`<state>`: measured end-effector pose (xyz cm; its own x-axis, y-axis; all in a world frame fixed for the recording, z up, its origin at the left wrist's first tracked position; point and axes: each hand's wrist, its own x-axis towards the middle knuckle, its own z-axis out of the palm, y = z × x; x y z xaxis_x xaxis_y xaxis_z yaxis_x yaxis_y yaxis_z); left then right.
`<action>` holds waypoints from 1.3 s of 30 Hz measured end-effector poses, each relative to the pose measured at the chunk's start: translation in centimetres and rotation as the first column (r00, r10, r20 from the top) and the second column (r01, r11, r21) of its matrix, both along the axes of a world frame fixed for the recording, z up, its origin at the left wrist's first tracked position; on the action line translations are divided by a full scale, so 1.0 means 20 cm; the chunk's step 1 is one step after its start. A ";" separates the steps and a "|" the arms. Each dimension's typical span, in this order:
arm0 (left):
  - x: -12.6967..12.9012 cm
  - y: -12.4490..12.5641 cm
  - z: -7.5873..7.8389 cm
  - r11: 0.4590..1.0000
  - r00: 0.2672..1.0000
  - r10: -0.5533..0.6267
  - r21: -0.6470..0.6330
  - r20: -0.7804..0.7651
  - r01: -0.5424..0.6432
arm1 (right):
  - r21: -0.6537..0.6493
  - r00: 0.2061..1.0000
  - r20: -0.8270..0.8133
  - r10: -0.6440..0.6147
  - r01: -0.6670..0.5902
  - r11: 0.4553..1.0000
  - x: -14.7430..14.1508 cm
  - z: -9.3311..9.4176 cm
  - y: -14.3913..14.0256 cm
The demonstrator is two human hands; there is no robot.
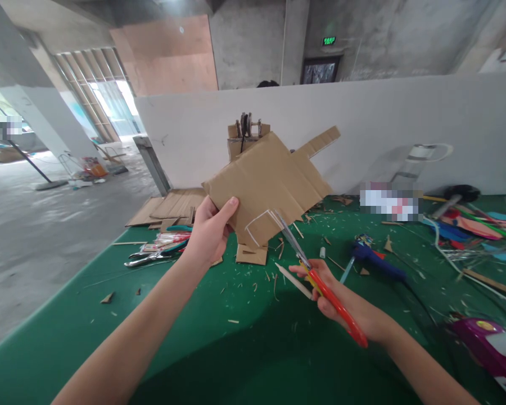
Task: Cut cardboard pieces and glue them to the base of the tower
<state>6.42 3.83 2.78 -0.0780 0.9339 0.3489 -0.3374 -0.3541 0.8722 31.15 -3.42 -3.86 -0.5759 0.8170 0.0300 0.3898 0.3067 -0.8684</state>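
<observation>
Between thumb and fingers, my left hand (pixel 213 230) grips a piece of cardboard (pixel 274 174) by its lower left edge, tilted above the table. White lines marking a small shape show near the cardboard's lower edge. My right hand (pixel 333 292) holds a pair of scissors (pixel 335 304) with red and yellow handles. The scissor blades point up to the lower edge of the cardboard, beside the white lines; whether they are parted is hard to tell. A white pencil-like stick (pixel 295 282) also sticks out from my right fingers. Behind the cardboard stands a cardboard structure (pixel 248 135), partly hidden.
Pliers (pixel 156 256) lie at the left near stacked cardboard sheets (pixel 177 203). A blue glue gun (pixel 377 261) rests at the right, with a purple tool (pixel 484 349) nearer. Scraps litter the green table (pixel 236 360); a white partition (pixel 185 135) rises behind it.
</observation>
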 end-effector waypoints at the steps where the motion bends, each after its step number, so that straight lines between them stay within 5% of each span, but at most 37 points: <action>1: 0.00 0.00 0.00 1.000 1.000 0.000 0.001 0.000 0.000 | -0.002 1.000 0.003 -0.001 0.001 1.000 0.00 0.00 0.00; 14: 0.01 -0.01 -0.01 1.000 1.000 -0.031 -0.002 0.006 0.031 | -0.021 1.000 -0.020 0.018 -0.019 1.000 0.00 -0.02 0.00; 25: 0.01 0.00 -0.02 0.998 0.999 -0.040 -0.043 0.016 0.041 | 0.084 0.999 -0.043 0.019 -0.015 0.996 0.00 -0.02 0.00; 39: 0.01 -0.01 -0.01 0.999 0.999 -0.037 -0.021 -0.019 0.036 | -0.019 0.986 -0.135 -0.099 0.098 0.995 0.00 -0.17 0.03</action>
